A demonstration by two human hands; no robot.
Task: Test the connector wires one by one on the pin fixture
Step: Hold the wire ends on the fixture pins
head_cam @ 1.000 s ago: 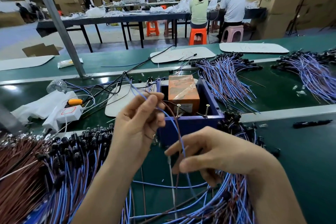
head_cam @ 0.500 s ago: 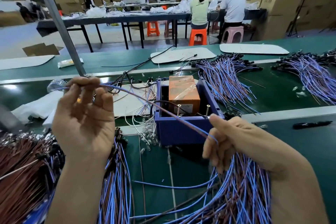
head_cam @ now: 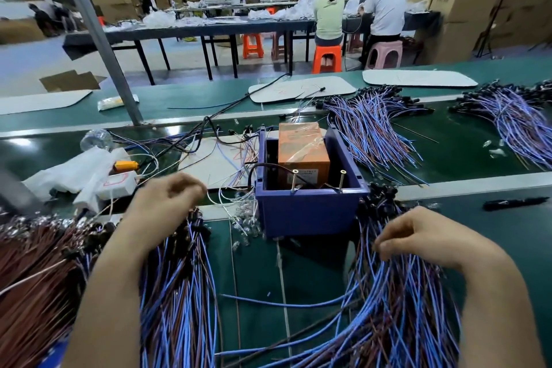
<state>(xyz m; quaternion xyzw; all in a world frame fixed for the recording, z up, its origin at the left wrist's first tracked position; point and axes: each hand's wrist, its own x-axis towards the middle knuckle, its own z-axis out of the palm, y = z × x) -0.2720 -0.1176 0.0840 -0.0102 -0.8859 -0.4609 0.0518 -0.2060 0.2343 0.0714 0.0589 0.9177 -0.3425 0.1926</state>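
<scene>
the left hand (head_cam: 167, 203) is curled over the top of the left wire bundle (head_cam: 179, 293), fingers bent down onto the black connector ends; whether it pinches one wire i cannot tell, as the fingertips are hidden. the right hand (head_cam: 424, 236) lies on the right wire bundle (head_cam: 397, 308), thumb and fingers drawn close together among the blue and brown strands, perhaps gripping a few. between the two hands stands the blue box (head_cam: 310, 209) on the green counter (head_cam: 298, 278), an orange block (head_cam: 301, 152) wrapped in clear tape inside it and two upright metal pins (head_cam: 295, 179) on its near rim. neither hand touches the pins. a mass of brown wires (head_cam: 33, 272) fills the far left. a black pen (head_cam: 513, 202) lies to the right, apart from the bundles.
</scene>
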